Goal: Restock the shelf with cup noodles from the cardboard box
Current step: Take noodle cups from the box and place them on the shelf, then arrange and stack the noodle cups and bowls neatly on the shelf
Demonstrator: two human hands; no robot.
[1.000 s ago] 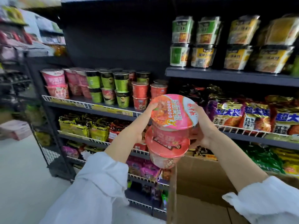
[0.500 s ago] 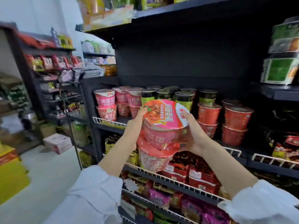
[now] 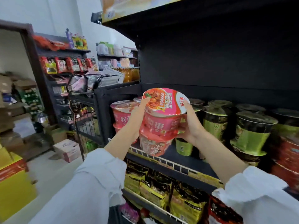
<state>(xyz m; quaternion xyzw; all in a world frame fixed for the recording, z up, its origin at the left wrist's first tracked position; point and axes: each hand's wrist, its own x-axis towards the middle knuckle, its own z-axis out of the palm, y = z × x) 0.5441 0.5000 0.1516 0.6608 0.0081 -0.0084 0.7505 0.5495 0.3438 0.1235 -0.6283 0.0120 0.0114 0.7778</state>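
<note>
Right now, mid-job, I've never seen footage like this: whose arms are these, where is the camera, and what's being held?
No machine here: a person in white sleeves works bare-handed. The single picture comes from a camera on their head, looking forward and down. The left hand and right hand together grip two stacked pink cup noodles, raised in front of the shelf. On that shelf stand more pink cups to the left and green cups to the right. Snack bags fill the shelf below.

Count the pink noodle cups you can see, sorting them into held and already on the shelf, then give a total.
Held cups: 2, stacked, between left hand and right hand
Shelf cups: 3 visible
Total: 5
</note>
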